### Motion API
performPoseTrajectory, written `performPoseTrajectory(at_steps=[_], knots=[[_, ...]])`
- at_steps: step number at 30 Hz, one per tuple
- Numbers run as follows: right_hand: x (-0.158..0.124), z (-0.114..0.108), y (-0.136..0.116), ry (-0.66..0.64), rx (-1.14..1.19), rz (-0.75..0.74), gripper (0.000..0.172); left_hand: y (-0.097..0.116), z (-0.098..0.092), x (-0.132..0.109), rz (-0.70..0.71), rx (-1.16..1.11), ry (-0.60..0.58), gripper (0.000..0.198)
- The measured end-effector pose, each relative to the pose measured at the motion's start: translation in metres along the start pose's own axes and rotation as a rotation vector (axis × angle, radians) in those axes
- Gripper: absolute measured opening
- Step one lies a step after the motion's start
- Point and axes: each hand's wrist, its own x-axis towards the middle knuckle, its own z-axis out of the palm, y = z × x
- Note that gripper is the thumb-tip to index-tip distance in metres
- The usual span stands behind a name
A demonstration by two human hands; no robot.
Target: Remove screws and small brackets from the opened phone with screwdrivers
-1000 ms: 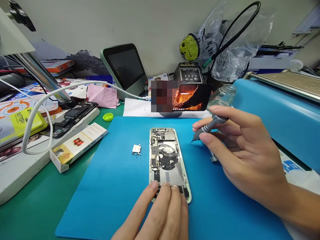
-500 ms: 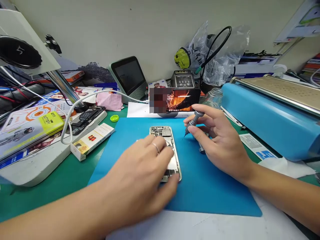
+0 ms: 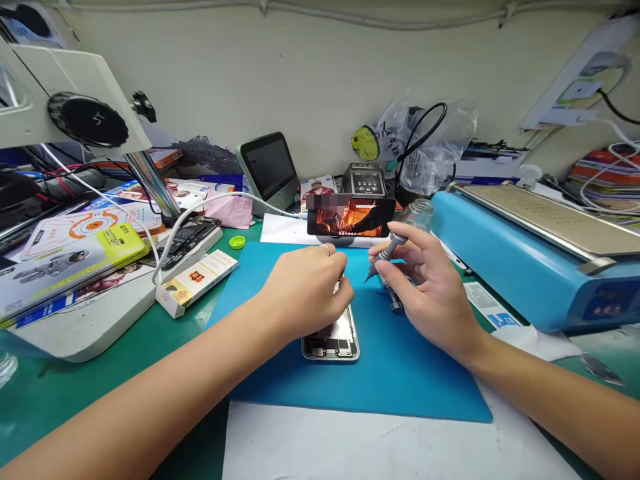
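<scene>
Head view: right hand [image 3: 435, 287] grip pinched on grey screwdriver [image 3: 384, 256], left hand [image 3: 304, 291] curled over opened phone [image 3: 345, 328] on blue mat [image 3: 400, 377], contents hidden; probably interior handwork, calling for a light touch.

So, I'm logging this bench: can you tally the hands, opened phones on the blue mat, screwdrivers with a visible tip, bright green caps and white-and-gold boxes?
Hands (left hand, right hand): 2
Opened phone: 1
Screwdriver: 1
Bright green cap: 1
White-and-gold box: 1
Total: 6
</scene>
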Motion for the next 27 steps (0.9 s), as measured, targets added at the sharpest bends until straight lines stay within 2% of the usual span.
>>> performPoseTrajectory(at_steps=[3,7,9,12,16,21,27], knots=[[0.002,0.000,-0.006,-0.007,-0.001,-0.029,0.045,-0.008,0.006,-0.001,-0.055,0.000,0.070,0.026],[0.007,0.007,-0.020,-0.043,0.003,-0.069,0.044,-0.017,0.006,-0.005,-0.091,-0.018,0.069,0.026],[0.009,0.013,-0.023,-0.021,0.022,-0.115,0.047,-0.019,0.004,-0.007,-0.081,-0.033,0.052,0.027],[0.008,0.019,-0.019,0.037,0.067,-0.215,0.053,-0.019,0.005,-0.007,-0.060,-0.058,0.026,0.026],[0.003,0.014,-0.009,0.081,0.108,-0.331,0.064,-0.018,0.014,-0.004,-0.036,-0.109,0.030,0.026],[0.003,0.008,-0.004,0.086,0.120,-0.335,0.069,-0.012,0.025,-0.005,-0.002,-0.222,0.113,0.018],[0.004,0.009,-0.003,0.094,0.111,-0.368,0.069,-0.014,0.033,-0.010,0.024,-0.322,0.236,0.021]])
